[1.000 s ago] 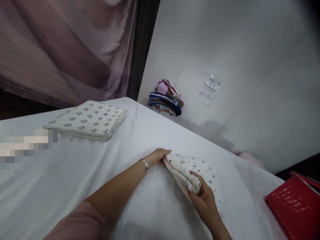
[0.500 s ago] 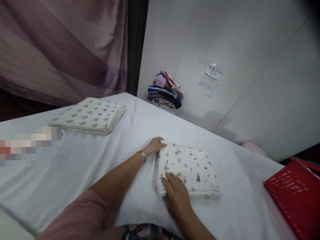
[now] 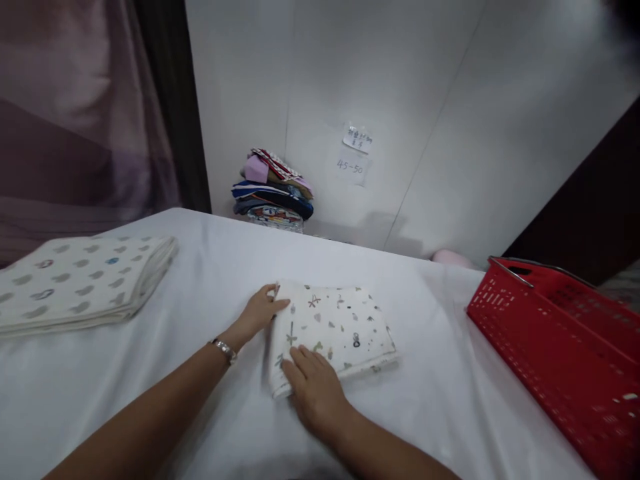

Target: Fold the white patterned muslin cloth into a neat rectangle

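A folded white cloth (image 3: 340, 327) printed with small plants and a starfish shape lies on the white-covered table in front of me. My left hand (image 3: 261, 309), with a bracelet on its wrist, grips the cloth's far left corner, thumb on top and fingers at the edge. Resting palm down on the near left part of the same cloth is my right hand (image 3: 315, 387), its fingers extended. Farther left lies a second, larger folded cloth (image 3: 85, 280) with grey shapes; neither hand touches it.
A red perforated basket (image 3: 555, 353) stands on the table's right side. Beyond the far edge of the white table (image 3: 210, 247) is a stack of folded fabrics (image 3: 273, 190) against the wall. Paper notes (image 3: 354, 157) hang there. A curtain (image 3: 75, 120) hangs at the left.
The view has turned right, so the cloths and both hands appear farther left and more of the red basket shows. Both hands stay on the plant-print cloth.
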`<state>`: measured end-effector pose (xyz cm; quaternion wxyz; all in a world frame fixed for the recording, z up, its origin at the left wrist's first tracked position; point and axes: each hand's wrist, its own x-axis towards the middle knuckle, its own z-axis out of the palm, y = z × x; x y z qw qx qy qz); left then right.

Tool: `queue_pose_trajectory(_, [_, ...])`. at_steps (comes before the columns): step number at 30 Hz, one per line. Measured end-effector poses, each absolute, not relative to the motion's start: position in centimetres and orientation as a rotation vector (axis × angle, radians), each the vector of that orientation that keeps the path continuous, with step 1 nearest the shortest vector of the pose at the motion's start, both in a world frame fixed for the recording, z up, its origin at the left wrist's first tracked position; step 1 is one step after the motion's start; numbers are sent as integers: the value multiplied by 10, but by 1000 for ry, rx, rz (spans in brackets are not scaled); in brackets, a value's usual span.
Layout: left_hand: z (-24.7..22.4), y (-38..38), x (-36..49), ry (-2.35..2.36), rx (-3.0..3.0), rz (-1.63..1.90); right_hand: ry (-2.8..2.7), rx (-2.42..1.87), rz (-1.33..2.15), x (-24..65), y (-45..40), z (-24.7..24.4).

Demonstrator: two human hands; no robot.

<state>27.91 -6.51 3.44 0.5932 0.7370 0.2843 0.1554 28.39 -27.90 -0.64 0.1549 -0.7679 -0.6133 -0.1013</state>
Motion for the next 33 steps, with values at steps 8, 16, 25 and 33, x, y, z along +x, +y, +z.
queue_pose_trajectory(8, [10, -45, 291, 838, 2183, 365, -1838, -2129, -45, 291, -289, 18])
queue_pose_trajectory(16, [28, -59, 280, 868, 2366, 435, -1172, -2131, -229, 373, -334, 37])
queue_pose_trajectory(25, [20, -126, 254, 204, 2678, 386, -452, -2252, 232, 446, -400, 35])
queue_pose_trajectory(33, [15, -129, 254, 213, 2740, 329, -516, -2411, 352, 440, -399, 35])
